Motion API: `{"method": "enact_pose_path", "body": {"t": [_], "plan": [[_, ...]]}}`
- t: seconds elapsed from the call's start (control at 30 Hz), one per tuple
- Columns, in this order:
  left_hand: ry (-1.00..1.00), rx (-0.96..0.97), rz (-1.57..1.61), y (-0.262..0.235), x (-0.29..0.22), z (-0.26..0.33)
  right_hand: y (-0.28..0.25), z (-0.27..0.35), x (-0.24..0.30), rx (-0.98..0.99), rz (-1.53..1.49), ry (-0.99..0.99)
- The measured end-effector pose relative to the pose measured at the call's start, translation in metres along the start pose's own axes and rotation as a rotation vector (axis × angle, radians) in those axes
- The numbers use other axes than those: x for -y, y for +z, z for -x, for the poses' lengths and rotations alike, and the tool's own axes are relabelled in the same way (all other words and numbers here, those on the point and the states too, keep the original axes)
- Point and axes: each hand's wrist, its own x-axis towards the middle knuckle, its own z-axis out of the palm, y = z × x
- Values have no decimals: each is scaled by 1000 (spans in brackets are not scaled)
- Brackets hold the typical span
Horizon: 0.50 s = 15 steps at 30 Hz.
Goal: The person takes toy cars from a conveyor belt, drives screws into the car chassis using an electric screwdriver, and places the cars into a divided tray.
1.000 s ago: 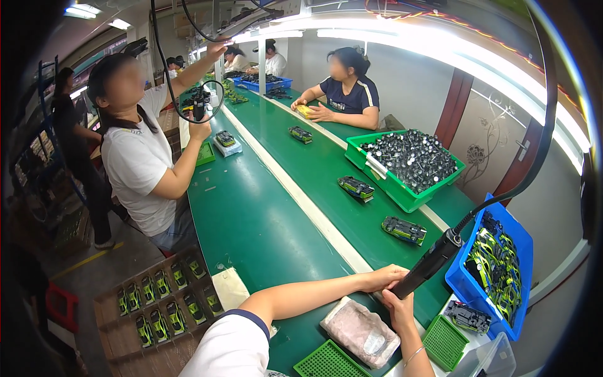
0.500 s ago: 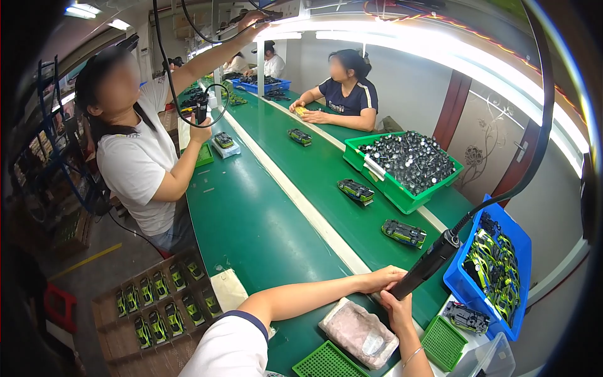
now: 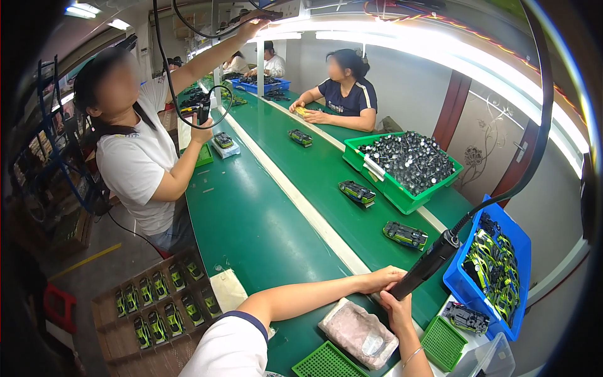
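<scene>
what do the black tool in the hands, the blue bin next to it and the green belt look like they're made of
Black tool: looks like matte hard plastic, a smooth dull barrel on a hanging cable, held by the right hand with the left hand at its tip. Blue bin: moulded plastic, with glossy, even-coloured thin walls. Green belt: probably rubber or vinyl, a seamless flat surface with a soft sheen.

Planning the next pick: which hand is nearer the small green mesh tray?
Right. The right hand sits just left of the small green mesh tray; the left hand lies farther up-left, on the belt.

Green bin [image 3: 402,202] w/ black parts, blue bin [image 3: 461,286], toy cars [image 3: 406,234]
</scene>
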Motion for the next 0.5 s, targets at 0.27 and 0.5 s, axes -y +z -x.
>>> {"method": "enact_pose_path", "body": {"t": [0.27, 0.5], "plan": [[2, 0, 0, -4, 2, -2, 2, -1, 1, -5, -2, -1], [14, 13, 18, -4, 4, -1, 2, -1, 0, -14, 5, 7]]}}
